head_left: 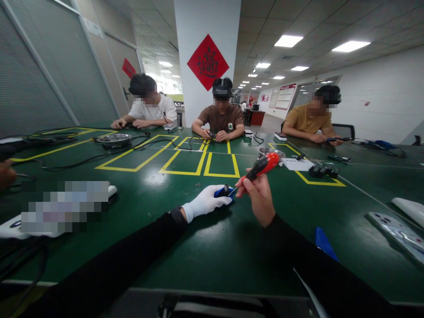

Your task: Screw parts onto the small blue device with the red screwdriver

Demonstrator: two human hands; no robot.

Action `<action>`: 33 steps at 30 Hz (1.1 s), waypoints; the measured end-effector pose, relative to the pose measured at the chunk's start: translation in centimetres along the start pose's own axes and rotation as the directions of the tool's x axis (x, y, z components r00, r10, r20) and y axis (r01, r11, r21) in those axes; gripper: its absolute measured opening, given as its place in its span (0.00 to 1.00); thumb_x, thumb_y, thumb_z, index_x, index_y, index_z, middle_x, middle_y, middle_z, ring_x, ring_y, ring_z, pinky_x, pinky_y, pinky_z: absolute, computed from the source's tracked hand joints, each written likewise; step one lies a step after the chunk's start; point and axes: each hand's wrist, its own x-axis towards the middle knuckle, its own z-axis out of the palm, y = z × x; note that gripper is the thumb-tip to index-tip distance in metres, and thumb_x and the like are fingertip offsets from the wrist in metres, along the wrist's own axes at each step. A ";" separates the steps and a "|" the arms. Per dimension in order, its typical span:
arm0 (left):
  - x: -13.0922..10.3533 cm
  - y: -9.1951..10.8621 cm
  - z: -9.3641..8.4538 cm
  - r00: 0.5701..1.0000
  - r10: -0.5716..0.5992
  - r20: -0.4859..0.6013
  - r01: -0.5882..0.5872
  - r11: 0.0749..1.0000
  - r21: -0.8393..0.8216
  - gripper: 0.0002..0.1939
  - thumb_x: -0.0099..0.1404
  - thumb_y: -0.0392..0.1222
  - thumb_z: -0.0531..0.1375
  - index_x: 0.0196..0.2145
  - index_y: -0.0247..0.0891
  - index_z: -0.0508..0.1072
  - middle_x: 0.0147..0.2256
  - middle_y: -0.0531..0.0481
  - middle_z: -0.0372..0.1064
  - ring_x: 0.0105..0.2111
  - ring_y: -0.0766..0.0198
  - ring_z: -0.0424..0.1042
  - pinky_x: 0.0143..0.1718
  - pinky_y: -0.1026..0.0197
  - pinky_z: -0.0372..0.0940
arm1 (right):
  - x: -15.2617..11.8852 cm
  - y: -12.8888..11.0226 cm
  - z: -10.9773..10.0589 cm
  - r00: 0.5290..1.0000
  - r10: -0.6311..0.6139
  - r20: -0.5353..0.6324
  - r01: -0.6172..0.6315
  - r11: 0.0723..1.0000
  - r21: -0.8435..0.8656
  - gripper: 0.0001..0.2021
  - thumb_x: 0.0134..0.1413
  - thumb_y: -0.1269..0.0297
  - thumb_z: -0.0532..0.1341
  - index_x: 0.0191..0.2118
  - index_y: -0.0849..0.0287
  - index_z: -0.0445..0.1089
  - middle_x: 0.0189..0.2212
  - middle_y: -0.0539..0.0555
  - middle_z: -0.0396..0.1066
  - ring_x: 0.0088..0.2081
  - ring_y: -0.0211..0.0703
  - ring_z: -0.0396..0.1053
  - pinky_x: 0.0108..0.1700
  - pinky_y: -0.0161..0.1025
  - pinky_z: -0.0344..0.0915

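My left hand (208,202), in a white glove, is closed around a small blue-and-black part (224,191) just above the table. A metal threaded end sticks up from that part; my fingers hide much of the rest. My bare right hand (260,196) grips a screwdriver (263,166) by its red and black handle. Its shaft slants down to the left, and the tip is at the right side of the part. Whether it sits in a screw I cannot tell. Several tiny metal bits (198,185) lie on the table beyond my left hand.
The green table (159,265) carries yellow tape outlines. Black cables and a metal bowl (114,140) lie left; black blocks (323,170), paper (296,164), a phone (395,234) and a blue object (324,244) lie right. Three people sit opposite, working with their hands.
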 end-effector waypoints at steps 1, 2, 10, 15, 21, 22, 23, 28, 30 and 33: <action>0.0 0.0 0.0 1.000 0.004 -0.001 -0.004 1.000 -0.002 0.19 0.56 0.53 0.59 0.36 0.34 0.69 0.23 0.55 0.63 0.18 0.71 0.59 0.18 0.68 0.55 | 0.0 0.0 0.0 1.000 0.007 0.021 -0.007 1.000 0.007 0.11 0.57 0.63 0.57 0.45 0.55 0.58 0.30 0.47 0.70 0.24 0.33 0.68 0.28 0.34 0.67; 0.0 0.0 0.0 1.000 0.009 -0.002 -0.009 1.000 -0.003 0.19 0.56 0.53 0.59 0.36 0.34 0.69 0.23 0.55 0.63 0.18 0.71 0.59 0.18 0.68 0.55 | 0.0 0.0 0.1 0.999 0.011 0.038 -0.011 1.000 0.004 0.11 0.58 0.63 0.56 0.46 0.55 0.59 0.31 0.48 0.70 0.24 0.33 0.68 0.29 0.34 0.67; -0.1 0.3 -0.1 0.999 0.031 0.012 -0.031 0.999 0.015 0.18 0.57 0.52 0.59 0.36 0.34 0.69 0.23 0.55 0.63 0.19 0.71 0.59 0.20 0.68 0.55 | 0.2 0.1 -0.1 1.000 0.027 -0.013 -0.028 0.997 -0.073 0.13 0.49 0.65 0.64 0.32 0.57 0.57 0.22 0.44 0.69 0.15 0.31 0.63 0.19 0.31 0.61; -0.2 0.4 -0.1 0.999 0.048 0.003 -0.048 0.999 0.016 0.17 0.57 0.51 0.59 0.37 0.33 0.70 0.26 0.53 0.65 0.21 0.70 0.61 0.23 0.67 0.57 | 0.1 0.0 -0.2 0.999 0.033 -0.006 -0.033 0.999 0.027 0.12 0.56 0.63 0.56 0.46 0.55 0.57 0.26 0.45 0.70 0.19 0.33 0.65 0.23 0.33 0.63; -0.1 0.3 -0.1 0.998 0.065 0.005 -0.065 0.998 0.004 0.18 0.57 0.50 0.59 0.39 0.33 0.72 0.28 0.52 0.67 0.23 0.69 0.63 0.27 0.66 0.60 | 0.0 0.0 -0.3 0.988 -0.091 -0.129 0.060 0.972 -0.229 0.10 0.53 0.62 0.61 0.40 0.57 0.65 0.37 0.52 0.71 0.27 0.35 0.66 0.32 0.38 0.66; -0.1 0.3 -0.1 0.998 0.066 0.012 -0.066 0.998 -0.002 0.19 0.58 0.50 0.59 0.41 0.33 0.72 0.28 0.52 0.67 0.23 0.69 0.63 0.27 0.65 0.60 | 0.0 0.0 -0.3 0.980 -0.127 -0.154 0.084 0.962 -0.259 0.08 0.51 0.62 0.62 0.36 0.58 0.65 0.37 0.52 0.71 0.31 0.38 0.68 0.36 0.39 0.66; -0.1 0.3 -0.1 0.998 0.064 0.015 -0.064 0.998 -0.007 0.19 0.58 0.50 0.59 0.42 0.34 0.71 0.28 0.52 0.68 0.23 0.69 0.63 0.27 0.65 0.60 | 0.1 0.0 -0.3 0.975 -0.152 -0.164 0.107 0.961 -0.256 0.07 0.51 0.63 0.63 0.33 0.57 0.64 0.36 0.52 0.71 0.35 0.40 0.69 0.40 0.41 0.66; 0.0 -0.1 0.0 0.999 0.034 -0.007 -0.034 0.999 0.016 0.20 0.57 0.52 0.60 0.41 0.33 0.71 0.26 0.53 0.66 0.21 0.69 0.61 0.24 0.66 0.58 | 0.3 0.1 -0.2 0.997 -0.032 -0.069 0.034 0.999 0.025 0.10 0.54 0.63 0.61 0.33 0.53 0.55 0.25 0.45 0.67 0.25 0.36 0.66 0.32 0.37 0.65; 0.1 -0.3 0.0 1.000 0.025 -0.005 -0.025 0.999 0.025 0.20 0.57 0.53 0.59 0.40 0.33 0.71 0.25 0.53 0.65 0.21 0.69 0.61 0.23 0.66 0.58 | 0.2 0.3 -0.1 0.999 -0.005 -0.039 0.008 0.997 0.077 0.10 0.54 0.64 0.60 0.38 0.52 0.57 0.22 0.42 0.62 0.19 0.32 0.60 0.27 0.34 0.62; 0.2 -0.3 0.0 0.999 0.051 -0.004 -0.051 0.998 0.037 0.19 0.57 0.53 0.59 0.38 0.34 0.70 0.25 0.54 0.65 0.21 0.69 0.61 0.25 0.66 0.59 | 0.0 0.5 0.1 0.998 -0.034 -0.043 0.038 0.994 0.104 0.12 0.56 0.65 0.56 0.46 0.50 0.57 0.27 0.43 0.61 0.22 0.32 0.60 0.32 0.36 0.64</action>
